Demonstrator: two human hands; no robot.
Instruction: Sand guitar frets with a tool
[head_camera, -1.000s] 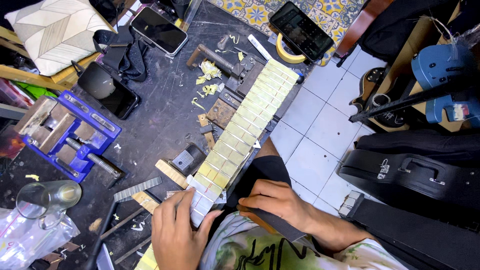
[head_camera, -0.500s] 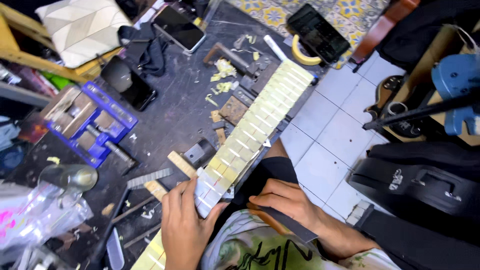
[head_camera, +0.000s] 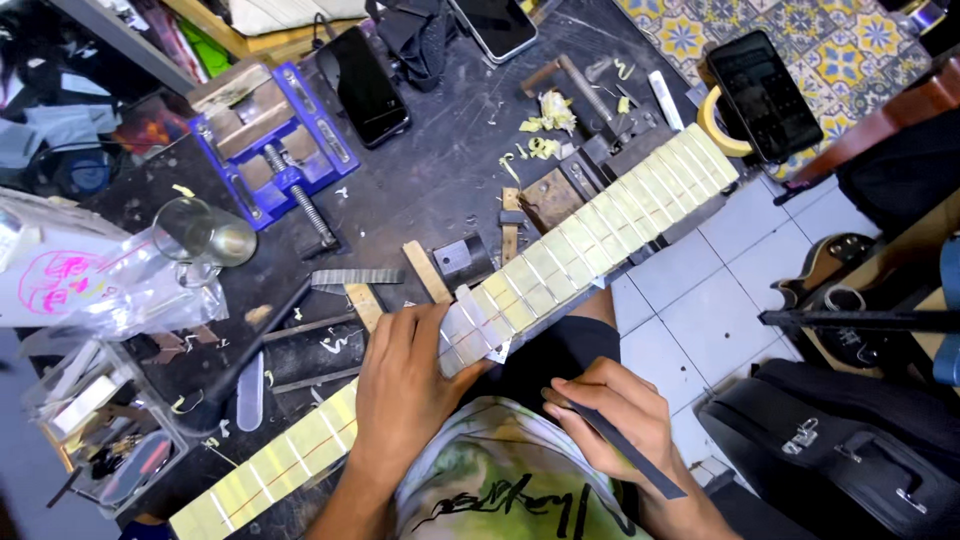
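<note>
Your left hand pinned the neck; your right held the file back.

The guitar neck (head_camera: 560, 255), its fretboard masked in pale yellow tape, lay across the dark workbench (head_camera: 430, 170) on a diagonal, its long axis running from lower left near your body to upper right past the bench edge. Your left hand (head_camera: 405, 385) lay flat and spread on it, fingers pressing a thin metal fret guard (head_camera: 470, 325) against the board. Your right hand (head_camera: 605, 415) was closed around a slim dark file (head_camera: 625, 450), just off the neck's near side over your lap, not touching it. So the left was on the neck and the right was close beside it.
</note>
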